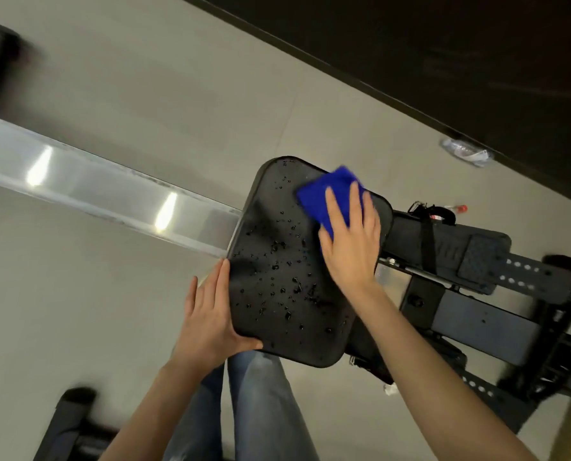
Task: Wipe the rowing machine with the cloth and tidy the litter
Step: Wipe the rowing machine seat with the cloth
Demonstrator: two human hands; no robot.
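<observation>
The rowing machine's black seat (277,261) sits in the middle of the view, speckled with water drops. My right hand (352,241) lies flat on a folded blue cloth (327,191) and presses it onto the seat's far right corner. My left hand (210,314) holds the seat's near left edge, thumb on the front rim and fingers straight along the side. A silver rail (94,191) runs from the seat to the left. A crumpled clear wrapper (465,151) lies on the floor by the dark wall. A small bottle with a red cap (457,208) lies beyond the footrests.
Black footrests with straps (477,257) and the machine's frame (477,321) fill the right side. A small white scrap (390,389) lies under the seat's near right. A dark stand (71,424) is at bottom left. My legs in jeans (257,407) are below the seat.
</observation>
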